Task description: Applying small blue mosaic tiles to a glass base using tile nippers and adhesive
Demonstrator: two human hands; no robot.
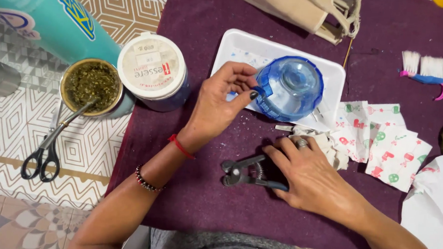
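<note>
While the left hand (222, 102) pinches a small blue piece between thumb and finger, it holds that piece right against the side of a clear blue bowl (289, 87). The bowl sits upside down in a white foam tray (234, 46) on the purple cloth (204, 197). The fingers are closed tight on the little piece.

The right hand (310, 174) lies flat on a pair of metal pliers (247, 172) with a spring. It presses down on the handles, but the fingers are not wrapped around them.

It looks like the step now is fitting or checking a blue bit on the bowl. A next move would need a steady pinch, and a real grip on the pliers.

Printed paper squares (383, 142) lie just beside the right hand. Further left stand a white-lidded jar (152, 68), a cup of green herb (92, 84) with a metal straw, and black scissors (43, 155). Two small brushes (424, 70) lie far right.
</note>
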